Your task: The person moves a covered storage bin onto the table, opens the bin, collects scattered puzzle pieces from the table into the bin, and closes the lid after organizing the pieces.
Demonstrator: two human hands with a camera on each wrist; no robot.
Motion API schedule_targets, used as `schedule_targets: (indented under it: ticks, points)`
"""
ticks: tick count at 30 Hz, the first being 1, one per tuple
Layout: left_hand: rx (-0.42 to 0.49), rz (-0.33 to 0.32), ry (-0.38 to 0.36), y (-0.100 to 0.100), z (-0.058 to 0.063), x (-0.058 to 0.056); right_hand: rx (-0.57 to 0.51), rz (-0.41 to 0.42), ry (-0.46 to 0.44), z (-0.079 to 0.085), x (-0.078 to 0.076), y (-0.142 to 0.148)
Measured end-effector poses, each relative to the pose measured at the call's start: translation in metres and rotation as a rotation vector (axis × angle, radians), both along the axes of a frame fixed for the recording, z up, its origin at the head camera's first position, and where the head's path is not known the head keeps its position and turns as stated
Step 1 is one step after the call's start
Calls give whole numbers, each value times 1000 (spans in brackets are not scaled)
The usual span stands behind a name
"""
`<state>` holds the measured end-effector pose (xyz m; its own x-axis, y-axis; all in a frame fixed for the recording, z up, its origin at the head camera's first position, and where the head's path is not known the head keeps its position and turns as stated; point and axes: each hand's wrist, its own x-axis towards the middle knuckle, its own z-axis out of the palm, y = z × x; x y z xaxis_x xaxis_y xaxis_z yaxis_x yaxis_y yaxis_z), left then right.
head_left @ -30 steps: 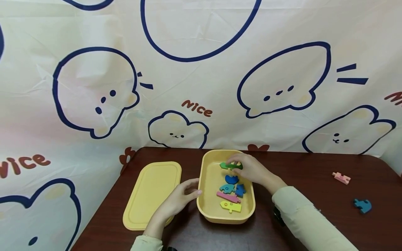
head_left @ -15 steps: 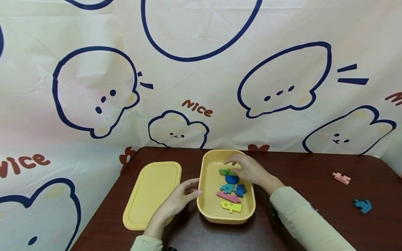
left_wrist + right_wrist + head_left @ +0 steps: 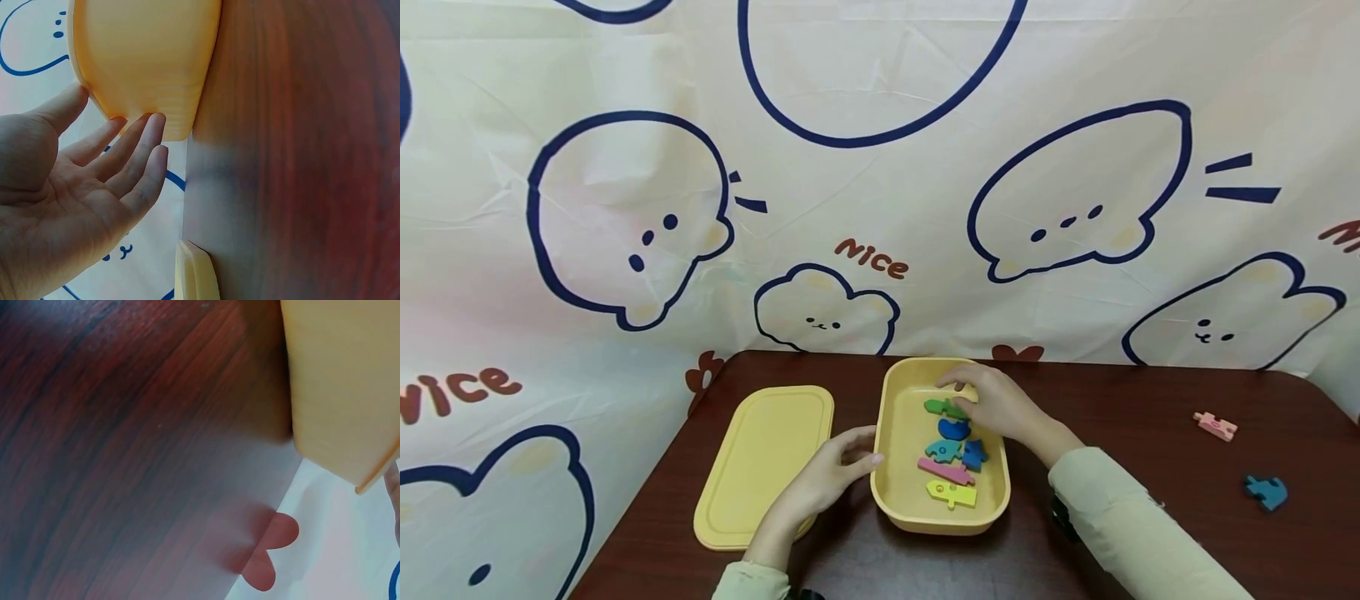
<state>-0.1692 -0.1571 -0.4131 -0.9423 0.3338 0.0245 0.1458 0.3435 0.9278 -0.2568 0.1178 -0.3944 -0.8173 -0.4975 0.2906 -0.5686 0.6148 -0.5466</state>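
A yellow box (image 3: 891,500) holds several colourful puzzle pieces. My right hand (image 3: 1000,404) reaches over its right rim, the index finger raised and the thumb at the right end of a green puzzle piece (image 3: 942,407) lying near the far end. Below it are a dark blue piece (image 3: 953,429), a teal piece (image 3: 943,451), another blue piece (image 3: 974,455), a pink piece (image 3: 946,472) and a yellow piece (image 3: 951,493). My left hand (image 3: 81,169) rests loosely against the box's left side, thumb at the rim, fingertips at the wall. The right wrist view shows only a sliver of finger (image 3: 392,487).
A flat yellow lid (image 3: 767,458) lies on the dark wooden table (image 3: 1112,400), left of the box. Farther right on the table are a light pink puzzle piece (image 3: 1215,426) and a teal-blue one (image 3: 1267,492). A printed cloth (image 3: 925,200) hangs behind.
The green piece, earlier between my right fingers and higher up, came down near the dark blue piece, then shifted slightly away from it. The right fingers spread from it. My left hand stays put.
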Motion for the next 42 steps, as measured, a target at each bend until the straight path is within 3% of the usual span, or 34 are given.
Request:
schedule_targets:
  ticks: [15, 22, 35, 42]
  points:
    - [-47, 9, 2, -1, -1, -1, -72, -1, 66, 6, 8, 10]
    - [-4, 7, -18, 0, 1, 0, -82, -6, 104, 7, 11, 22]
    - [-18, 10, -7, -2, 0, 0, -87, -16, 195, 10, 14, 49]
    - [-23, 11, -11, 0, 0, 0, -73, -68, 162, 13, 18, 65]
